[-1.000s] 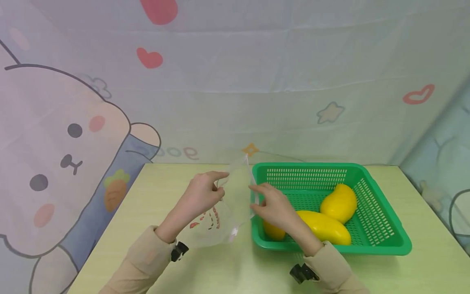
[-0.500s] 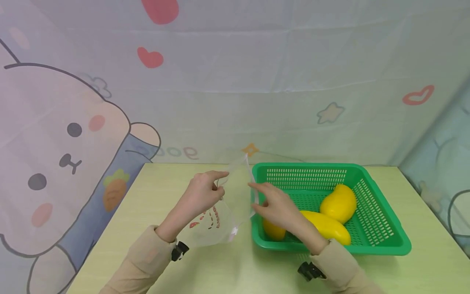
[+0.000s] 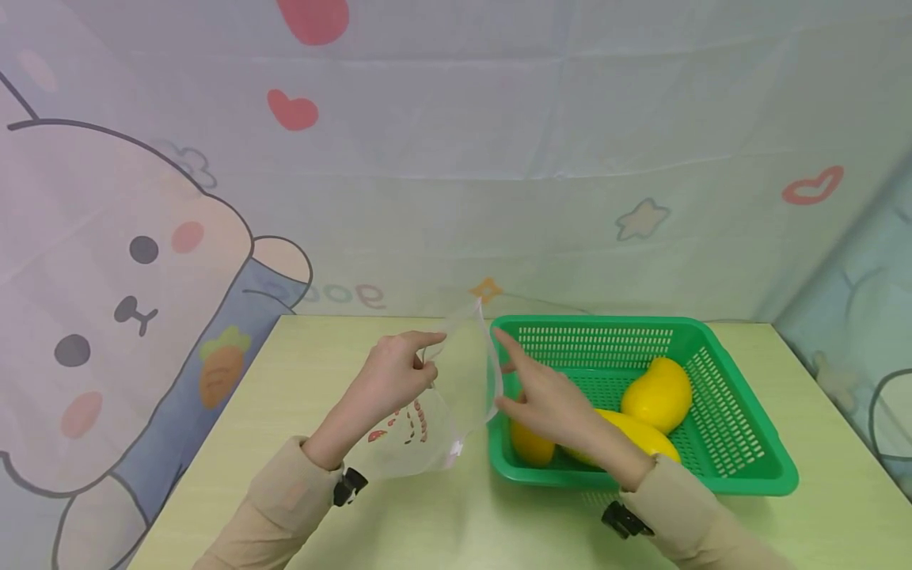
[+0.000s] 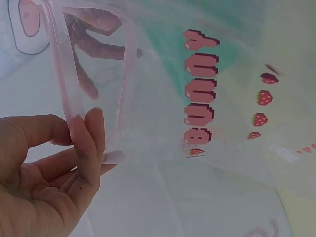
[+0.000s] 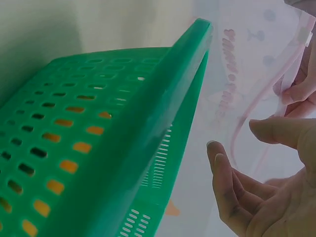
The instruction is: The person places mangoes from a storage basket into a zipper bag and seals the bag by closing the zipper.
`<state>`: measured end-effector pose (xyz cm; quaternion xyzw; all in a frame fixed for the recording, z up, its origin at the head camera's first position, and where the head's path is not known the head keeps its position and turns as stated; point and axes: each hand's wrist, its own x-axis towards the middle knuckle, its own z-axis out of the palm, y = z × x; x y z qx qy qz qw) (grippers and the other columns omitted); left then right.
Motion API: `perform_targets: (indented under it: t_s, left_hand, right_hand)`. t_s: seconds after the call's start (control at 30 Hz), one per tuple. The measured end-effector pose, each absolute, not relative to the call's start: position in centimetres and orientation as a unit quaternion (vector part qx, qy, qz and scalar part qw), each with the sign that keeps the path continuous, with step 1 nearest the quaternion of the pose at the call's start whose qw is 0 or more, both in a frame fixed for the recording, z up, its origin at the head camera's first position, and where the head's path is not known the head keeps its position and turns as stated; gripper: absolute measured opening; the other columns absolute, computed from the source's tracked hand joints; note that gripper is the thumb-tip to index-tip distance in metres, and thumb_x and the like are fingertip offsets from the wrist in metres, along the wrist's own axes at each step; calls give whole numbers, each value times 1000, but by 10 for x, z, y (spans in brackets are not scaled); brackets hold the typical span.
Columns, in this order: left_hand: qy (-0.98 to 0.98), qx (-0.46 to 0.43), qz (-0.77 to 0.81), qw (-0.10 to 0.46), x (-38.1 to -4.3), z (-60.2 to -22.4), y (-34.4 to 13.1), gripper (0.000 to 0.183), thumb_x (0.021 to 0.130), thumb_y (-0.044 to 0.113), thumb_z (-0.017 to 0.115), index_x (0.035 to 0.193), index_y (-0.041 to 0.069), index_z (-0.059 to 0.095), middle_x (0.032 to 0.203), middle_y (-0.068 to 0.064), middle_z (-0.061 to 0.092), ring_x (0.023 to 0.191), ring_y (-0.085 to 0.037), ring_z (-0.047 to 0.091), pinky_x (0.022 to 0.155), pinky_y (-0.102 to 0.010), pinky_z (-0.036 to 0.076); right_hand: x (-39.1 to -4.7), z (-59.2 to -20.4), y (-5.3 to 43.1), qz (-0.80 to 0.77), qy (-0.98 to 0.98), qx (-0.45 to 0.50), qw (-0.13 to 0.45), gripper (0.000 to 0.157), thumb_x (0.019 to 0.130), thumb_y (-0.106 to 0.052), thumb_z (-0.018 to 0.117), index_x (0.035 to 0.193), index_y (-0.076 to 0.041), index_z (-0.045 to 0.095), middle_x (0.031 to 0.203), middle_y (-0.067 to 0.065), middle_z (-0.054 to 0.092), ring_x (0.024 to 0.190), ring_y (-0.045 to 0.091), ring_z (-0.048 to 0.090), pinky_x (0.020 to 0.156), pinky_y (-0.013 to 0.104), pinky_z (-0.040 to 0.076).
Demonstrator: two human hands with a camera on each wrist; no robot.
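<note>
A clear zip bag with a pink-edged mouth is held up left of the green basket. Print on it reads "BUNNY", with strawberries, in the left wrist view. My left hand pinches one edge of the mouth between thumb and fingers. Its opposite edge stands apart, so the mouth gapes. At that edge my right hand has its thumb and fingers spread, holding nothing; whether the tips touch the film I cannot tell. Inside the basket lie yellow mangoes: a rounded one, a long one partly behind my wrist, and another below my hand.
The pale wooden table runs back to a printed cloth hanging behind it. The basket's near left wall stands close to my right hand. A cable hangs at the far right.
My right hand has shifted slightly right and toward me, and its index finger has straightened upward along the bag's edge. The left hand keeps its place on the bag.
</note>
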<state>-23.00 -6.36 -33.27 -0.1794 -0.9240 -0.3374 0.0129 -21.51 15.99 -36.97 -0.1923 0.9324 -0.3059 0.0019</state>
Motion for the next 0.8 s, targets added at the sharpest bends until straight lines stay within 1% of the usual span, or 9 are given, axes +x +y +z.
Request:
perform_targets:
  t_s: [0.1, 0.17, 0.33, 0.47, 0.6, 0.7, 0.77, 0.8]
  left_hand:
    - [-923, -181, -339, 12, -230, -332, -64, 49, 82, -2, 53, 131, 5, 59, 40, 6, 38, 41, -6, 23, 41, -18, 21]
    - [-923, -181, -340, 13, -229, -332, -64, 49, 82, -2, 53, 131, 5, 59, 40, 6, 37, 41, -6, 23, 41, -18, 21]
    - [-923, -181, -339, 15, -229, -331, -64, 49, 82, -1, 53, 130, 5, 60, 40, 5, 40, 41, -6, 24, 41, -18, 21]
    - [-924, -179, -337, 15, -229, -331, -64, 49, 82, -1, 53, 130, 6, 60, 40, 5, 41, 40, -6, 24, 41, -18, 21]
    - [-924, -180, -336, 15, -229, -330, -64, 49, 82, -1, 53, 130, 6, 60, 40, 5, 41, 40, -6, 23, 41, -18, 21]
    - [-925, -178, -336, 14, -229, -330, -64, 49, 82, -1, 53, 130, 6, 60, 40, 5, 41, 41, -6, 23, 41, -18, 21]
    - [-924, -178, -337, 13, -229, -330, -65, 49, 82, -1, 53, 130, 7, 60, 40, 5, 41, 41, -6, 22, 40, -18, 20]
    - [-924, -178, -338, 12, -229, -330, -65, 49, 82, -1, 53, 130, 7, 60, 40, 5, 40, 41, -6, 22, 40, -18, 20]
  right_hand:
    - [-214, -367, 161, -302, 933, -193, 6, 90, 88, -21, 67, 155, -23, 7, 125, 7, 64, 57, 2, 57, 46, 24, 46]
    - [-212, -365, 162, -296, 935, -194, 5, 90, 87, -21, 68, 155, -20, 8, 124, 8, 64, 57, 2, 57, 45, 23, 46]
    - [-209, -363, 167, -277, 940, -196, 0, 81, 85, -13, 67, 149, -12, 19, 122, 10, 65, 55, 5, 53, 42, 23, 42]
    - [-208, -365, 171, -266, 942, -203, 2, 72, 85, -13, 66, 145, -12, 26, 123, 11, 65, 54, 5, 51, 42, 23, 41]
    - [-206, -367, 177, -248, 946, -208, 5, 68, 85, -14, 66, 144, -15, 31, 124, 12, 64, 43, 5, 38, 38, 19, 31]
    - [-205, -368, 182, -230, 950, -210, 10, 68, 84, -15, 66, 144, -17, 34, 127, 11, 64, 39, 6, 29, 38, 17, 24]
    - [-204, -370, 186, -217, 953, -209, 14, 68, 85, -17, 68, 145, -18, 35, 131, 10, 61, 43, 8, 36, 38, 19, 29]
    - [-204, -370, 188, -207, 955, -210, 13, 68, 85, -18, 68, 145, -18, 36, 133, 10, 60, 49, 9, 45, 41, 21, 34]
